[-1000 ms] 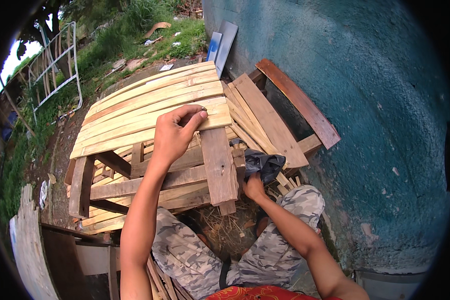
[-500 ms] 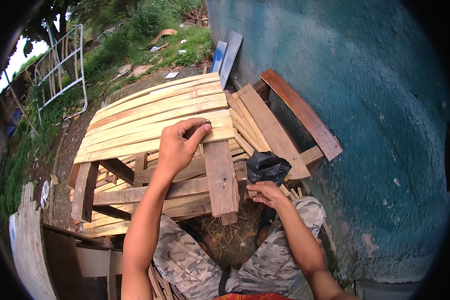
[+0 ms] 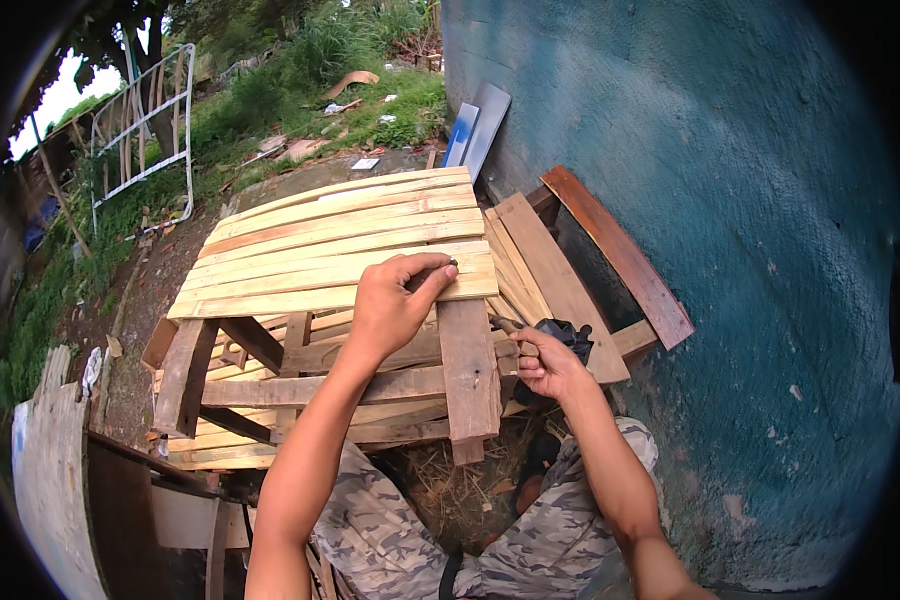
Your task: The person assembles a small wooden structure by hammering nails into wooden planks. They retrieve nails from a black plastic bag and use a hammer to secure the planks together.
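Observation:
My left hand point(image 3: 395, 300) rests on the front slat of a low wooden bench, near its right end. Thumb and forefinger pinch a small dark nail point(image 3: 454, 263), only its tip showing. Pale bamboo slats point(image 3: 340, 235) form the bench top, carried by weathered brown legs point(image 3: 468, 370). To the right of the near leg, my right hand point(image 3: 550, 365) is closed around a hammer point(image 3: 508, 324), whose dark end points toward the bench; fingers hide most of it. A black plastic bag point(image 3: 570, 338) lies just behind that hand.
A rough blue-green wall point(image 3: 770, 300) rises on the right, with a reddish-brown board point(image 3: 620, 255) and a plank point(image 3: 560, 285) near it. More slatted wood lies beneath the bench. A white metal frame point(image 3: 145, 140) stands in the grass. At lower left is a worn grey board point(image 3: 55, 470).
My right hand has risen from beside the near leg and now has the hammer in its grip. The left hand keeps its pinch on the slat. The whole view has shifted slightly.

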`<action>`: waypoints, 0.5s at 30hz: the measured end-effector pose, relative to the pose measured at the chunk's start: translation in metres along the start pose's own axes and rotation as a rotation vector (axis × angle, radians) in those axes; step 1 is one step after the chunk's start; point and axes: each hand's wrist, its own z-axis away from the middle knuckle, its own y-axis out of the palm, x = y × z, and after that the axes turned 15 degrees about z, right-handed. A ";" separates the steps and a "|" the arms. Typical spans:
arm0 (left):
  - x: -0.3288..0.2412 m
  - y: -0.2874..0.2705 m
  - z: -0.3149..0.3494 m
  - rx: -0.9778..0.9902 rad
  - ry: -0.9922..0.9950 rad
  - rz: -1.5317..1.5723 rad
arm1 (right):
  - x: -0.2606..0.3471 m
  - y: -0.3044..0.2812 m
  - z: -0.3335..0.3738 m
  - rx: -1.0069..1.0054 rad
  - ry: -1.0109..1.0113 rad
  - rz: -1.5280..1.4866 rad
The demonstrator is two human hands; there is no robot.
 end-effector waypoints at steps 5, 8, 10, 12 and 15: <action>-0.002 0.000 0.000 0.000 0.014 -0.017 | 0.023 0.036 0.069 0.036 -0.320 0.319; -0.003 -0.001 0.000 0.017 0.005 -0.029 | 0.039 0.061 0.103 -0.142 -0.513 0.586; -0.003 -0.002 0.000 0.034 0.013 -0.061 | 0.055 0.074 0.124 -0.218 -0.610 0.679; -0.002 -0.001 0.000 0.014 0.029 -0.043 | 0.065 0.085 0.145 -0.379 -0.615 0.886; 0.001 0.000 -0.001 0.002 0.093 -0.066 | 0.074 0.099 0.169 -0.401 -0.686 1.103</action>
